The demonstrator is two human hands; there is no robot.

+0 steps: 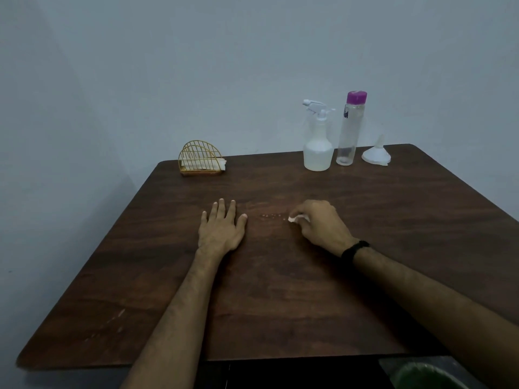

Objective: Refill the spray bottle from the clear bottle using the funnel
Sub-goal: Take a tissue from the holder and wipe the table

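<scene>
A translucent white spray bottle (318, 141) with its trigger head on stands at the table's far right. Beside it, to the right, is the tall clear bottle (349, 130) with a purple cap, nearly empty. A white funnel (377, 154) rests upside down, spout up, right of that. My left hand (222, 226) lies flat on the wood, fingers spread, holding nothing. My right hand (320, 223) is closed on a small wad of white tissue (295, 219) pressed to the table. A few small droplets (271, 216) sit just left of the tissue.
The dark wooden table (280, 290) backs onto a pale wall. A gold wire napkin holder (200, 158) with white napkins stands at the far left edge. A green bin (427, 376) shows below the table's near right corner. A black band circles my right wrist.
</scene>
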